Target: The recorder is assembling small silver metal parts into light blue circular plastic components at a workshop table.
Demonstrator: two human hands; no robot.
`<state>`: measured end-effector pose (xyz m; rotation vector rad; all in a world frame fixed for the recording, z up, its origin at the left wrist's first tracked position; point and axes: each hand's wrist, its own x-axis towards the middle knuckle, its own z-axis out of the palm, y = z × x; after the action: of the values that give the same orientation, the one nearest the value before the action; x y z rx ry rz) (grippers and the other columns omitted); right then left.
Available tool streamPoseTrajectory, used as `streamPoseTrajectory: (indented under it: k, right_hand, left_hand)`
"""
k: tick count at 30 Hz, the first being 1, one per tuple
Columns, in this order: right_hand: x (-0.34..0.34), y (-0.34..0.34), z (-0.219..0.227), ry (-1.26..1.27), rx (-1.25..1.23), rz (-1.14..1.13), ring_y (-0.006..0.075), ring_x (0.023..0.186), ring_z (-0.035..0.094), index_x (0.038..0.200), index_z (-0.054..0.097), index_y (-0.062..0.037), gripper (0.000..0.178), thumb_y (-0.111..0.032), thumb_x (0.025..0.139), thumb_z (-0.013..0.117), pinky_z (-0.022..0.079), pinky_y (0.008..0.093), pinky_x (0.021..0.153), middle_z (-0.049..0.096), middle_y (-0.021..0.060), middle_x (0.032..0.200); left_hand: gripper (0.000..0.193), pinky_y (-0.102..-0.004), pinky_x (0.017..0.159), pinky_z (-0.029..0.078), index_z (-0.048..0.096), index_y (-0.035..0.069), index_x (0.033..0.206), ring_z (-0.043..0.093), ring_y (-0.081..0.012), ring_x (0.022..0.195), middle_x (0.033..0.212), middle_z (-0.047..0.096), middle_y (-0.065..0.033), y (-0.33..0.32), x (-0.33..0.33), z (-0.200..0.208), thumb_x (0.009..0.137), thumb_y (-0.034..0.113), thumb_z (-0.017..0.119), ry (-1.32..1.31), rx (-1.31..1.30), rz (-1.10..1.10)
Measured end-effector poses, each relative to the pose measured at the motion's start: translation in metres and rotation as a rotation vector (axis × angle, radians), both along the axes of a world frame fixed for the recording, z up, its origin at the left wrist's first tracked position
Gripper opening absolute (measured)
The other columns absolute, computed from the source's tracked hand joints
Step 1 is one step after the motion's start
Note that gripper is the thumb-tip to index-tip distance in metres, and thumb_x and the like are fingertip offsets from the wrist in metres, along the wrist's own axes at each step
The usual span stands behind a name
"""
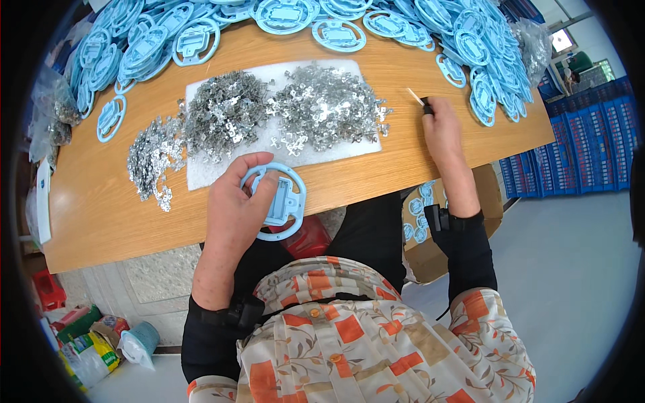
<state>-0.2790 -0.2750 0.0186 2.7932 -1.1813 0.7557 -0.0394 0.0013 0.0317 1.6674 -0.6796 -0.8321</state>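
Note:
My left hand (235, 208) grips a light-blue plastic wheel-shaped part (293, 201) just over the table's near edge, thumb on its face and fingers at the rim. The part has an oval outer ring and a rectangular recess in the middle. Further right, above the tabletop, my right hand (442, 131) is closed around a slim tool (415, 97) with a black grip and a pale thin tip; its exact kind cannot be made out. Between the hands, small silvery metal clips lie in a left pile (151, 158), a middle pile (225, 114) and a right pile (329, 107).
A white foam sheet (346, 149) lies under two clip piles on the wooden table (114, 221). Many light-blue parts (285, 15) are heaped along the far side. A cardboard box (489, 195) holding blue parts stands below the right edge. Blue stacked trays (578, 148) stand beyond.

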Motion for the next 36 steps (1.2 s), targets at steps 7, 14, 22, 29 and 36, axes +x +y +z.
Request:
streamPoseTrajectory:
  k: [7,14,22,29,36]
  right_hand:
    - [0.035,0.114,0.048,-0.337,0.628,0.236,0.0327,0.079,0.065,0.110,0.058,-0.0034,0.024,-0.005,0.086,0.055,0.052,0.0383,0.073,0.065,0.0171,0.092]
    - [0.066,0.162,0.017,-0.154,0.488,0.569,0.0327,0.082,0.066,0.112,0.062,-0.0081,0.035,-0.001,0.078,0.064,0.054,0.0407,0.068,0.067,0.0126,0.093]
    - [0.076,0.164,0.025,0.031,0.289,0.541,0.0276,0.068,0.063,0.105,0.066,-0.0116,0.028,-0.005,0.078,0.065,0.050,0.0378,0.055,0.057,0.0075,0.073]
    - [0.076,0.173,0.049,0.174,0.273,0.495,0.0281,0.066,0.064,0.100,0.062,-0.0113,0.022,-0.009,0.078,0.061,0.049,0.0394,0.051,0.055,0.0078,0.071]
    - [0.071,0.159,0.037,-0.040,0.439,0.483,0.0233,0.066,0.064,0.110,0.061,-0.0099,0.024,-0.011,0.086,0.064,0.048,0.0353,0.054,0.063,0.0059,0.079]
  left_hand:
    - [0.022,-0.0212,0.058,0.044,0.066,0.002,0.113,0.052,-0.0028,0.065,0.076,0.063,0.0008,0.001,0.002,-0.006,0.095,0.012,0.059,-0.111,0.023,0.019]
    - [0.025,-0.0233,0.060,0.042,0.067,0.003,0.114,0.049,-0.0048,0.066,0.073,0.059,0.0020,0.001,0.004,-0.008,0.098,0.014,0.052,-0.143,0.014,0.003]
    - [0.024,-0.0243,0.061,0.044,0.068,0.004,0.113,0.051,-0.0058,0.067,0.076,0.062,-0.0001,-0.001,0.006,-0.006,0.099,0.013,0.051,-0.125,0.025,0.000]
    - [0.025,-0.0238,0.061,0.044,0.068,0.003,0.115,0.051,-0.0053,0.068,0.077,0.062,-0.0001,0.001,0.003,-0.009,0.100,0.014,0.051,-0.136,0.028,0.015]
    - [0.026,-0.0219,0.067,0.046,0.066,0.002,0.119,0.054,-0.0038,0.074,0.086,0.064,0.0011,0.006,0.009,-0.007,0.101,0.013,0.050,-0.042,-0.026,0.007]
